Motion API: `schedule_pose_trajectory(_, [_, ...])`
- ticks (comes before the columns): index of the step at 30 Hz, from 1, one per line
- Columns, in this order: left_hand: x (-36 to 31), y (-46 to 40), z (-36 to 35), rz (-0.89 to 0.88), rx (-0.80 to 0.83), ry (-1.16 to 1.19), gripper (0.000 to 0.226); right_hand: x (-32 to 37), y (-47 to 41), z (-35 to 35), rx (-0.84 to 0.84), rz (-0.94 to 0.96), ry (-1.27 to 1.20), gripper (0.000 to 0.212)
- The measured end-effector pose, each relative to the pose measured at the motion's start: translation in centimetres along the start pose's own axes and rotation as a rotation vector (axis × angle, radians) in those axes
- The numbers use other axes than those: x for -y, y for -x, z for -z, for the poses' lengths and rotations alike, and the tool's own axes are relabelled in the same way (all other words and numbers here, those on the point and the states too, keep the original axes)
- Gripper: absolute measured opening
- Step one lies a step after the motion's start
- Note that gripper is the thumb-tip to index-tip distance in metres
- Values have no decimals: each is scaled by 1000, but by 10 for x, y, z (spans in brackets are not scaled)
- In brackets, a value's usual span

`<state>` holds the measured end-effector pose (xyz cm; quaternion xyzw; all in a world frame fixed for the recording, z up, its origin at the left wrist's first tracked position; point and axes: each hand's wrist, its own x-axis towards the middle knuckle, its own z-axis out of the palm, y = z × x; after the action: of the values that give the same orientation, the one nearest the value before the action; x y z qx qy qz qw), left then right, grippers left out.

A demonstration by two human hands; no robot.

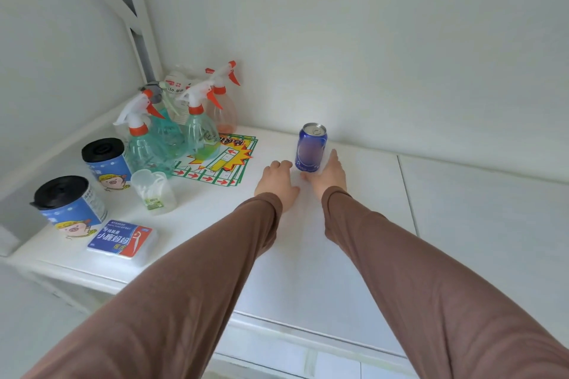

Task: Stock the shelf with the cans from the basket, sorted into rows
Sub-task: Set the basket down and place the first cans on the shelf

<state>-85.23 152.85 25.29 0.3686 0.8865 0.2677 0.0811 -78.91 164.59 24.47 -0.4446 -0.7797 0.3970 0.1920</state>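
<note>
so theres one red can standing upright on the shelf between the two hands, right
Not quite: the can is blue, not red. The head view shows it standing upright on the shelf between the left hand and the right hand.

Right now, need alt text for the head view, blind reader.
A blue can stands upright on a white shelf near the back wall, the left hand just beside it and the right hand touching its side. Spray bottles, two black-lidded tubs and a blue packet sit at the left.
</note>
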Motion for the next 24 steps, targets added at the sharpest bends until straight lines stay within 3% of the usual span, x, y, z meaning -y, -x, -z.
schedule_pose_trajectory(3, [-1, 27, 4, -17, -42, 42, 59, -7, 33, 11, -31, 14, -14, 101])
schedule_pose_trajectory(8, [-8, 95, 14, -124, -107, 101, 54, -16, 109, 28, -71, 120, -69, 68])
schedule_pose_trajectory(17, [1, 261, 1, -345, -192, 289, 47, -70, 284, 37, -224, 593, 67, 42])
schedule_pose_trajectory(24, [40, 375, -75, -305, -75, 370, 42, -179, 385, 19, -185, 577, 108, 30])
